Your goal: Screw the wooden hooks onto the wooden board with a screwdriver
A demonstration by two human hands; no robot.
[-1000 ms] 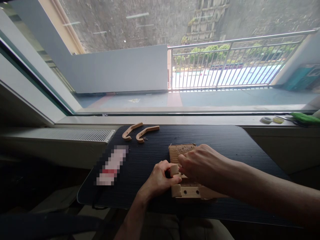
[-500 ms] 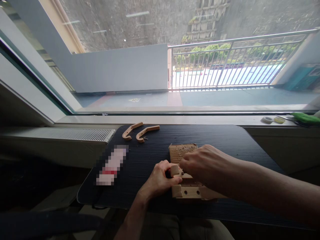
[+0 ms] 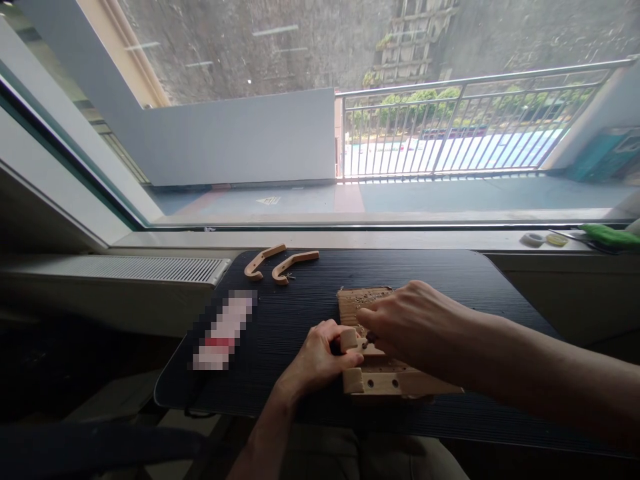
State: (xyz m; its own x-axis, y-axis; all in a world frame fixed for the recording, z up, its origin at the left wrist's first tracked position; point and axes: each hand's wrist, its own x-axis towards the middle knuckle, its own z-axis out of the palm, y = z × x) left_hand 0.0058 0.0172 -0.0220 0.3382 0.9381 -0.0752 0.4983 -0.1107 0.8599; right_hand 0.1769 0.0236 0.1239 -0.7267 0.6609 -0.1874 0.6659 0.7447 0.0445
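Observation:
My left hand (image 3: pixel 317 357) pinches the blunt end of a pale wooden piece (image 3: pixel 349 341) between thumb and fingers. That piece lies across a wooden board (image 3: pixel 349 308) strewn with small bits. Over the same piece, my right hand (image 3: pixel 413 320) is curled in a fist near a dark hole. Something dark and thin shows under its fingers, but the kind is hidden. Nearer to me, a second wooden piece (image 3: pixel 383 383) with two dark holes lies along the board's front. Two curved wooden hooks (image 3: pixel 265 261) rest at the table's far left, with small screws (image 3: pixel 289 277) beside one.
The black table (image 3: pixel 280 320) stands against a window sill (image 3: pixel 350 240). A pixelated pale packet (image 3: pixel 227 333) lies on its left side. On the sill at right are tape rolls (image 3: pixel 533 239) and a green item (image 3: pixel 610 235). A white radiator (image 3: pixel 150 270) is at left.
My right hand has turned slightly at the wrist, its knuckles shifting a little, uncovering more of the front wooden piece's right end. My left hand keeps its hold.

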